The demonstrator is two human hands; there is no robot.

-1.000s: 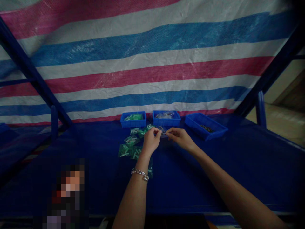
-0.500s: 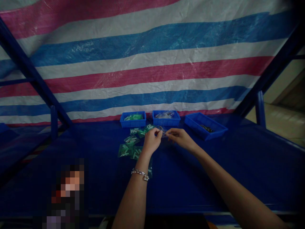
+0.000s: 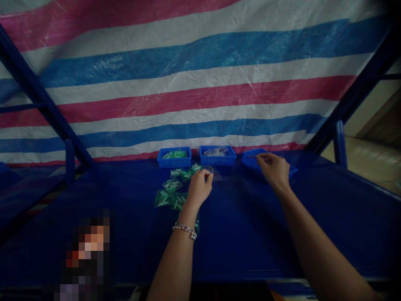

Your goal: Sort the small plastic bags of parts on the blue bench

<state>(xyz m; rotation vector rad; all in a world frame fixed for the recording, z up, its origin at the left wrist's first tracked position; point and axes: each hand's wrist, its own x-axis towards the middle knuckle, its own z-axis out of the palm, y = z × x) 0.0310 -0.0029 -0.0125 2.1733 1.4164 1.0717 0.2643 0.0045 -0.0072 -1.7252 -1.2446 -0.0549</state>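
My left hand (image 3: 199, 187) is closed in a pinch on a small clear plastic bag (image 3: 214, 172) just above the dark blue table (image 3: 125, 234). My right hand (image 3: 273, 169) reaches over the right blue bin (image 3: 250, 158); its fingers are pinched on a thin dark piece that I cannot name. Several small green-filled bags (image 3: 171, 192) lie scattered to the left of my left hand. A silver bracelet (image 3: 184, 229) sits on my left wrist.
Two more blue bins stand against the striped tarp (image 3: 200, 83): the left bin (image 3: 174, 157) holds green bags and the middle bin (image 3: 218, 155) holds clear bags. Dark blue frame posts (image 3: 340, 142) rise at both sides. A blurred patch lies at the lower left.
My right hand has left the clear bag and moved right to the right blue bin. My left hand has stayed in place, still pinching the bag.
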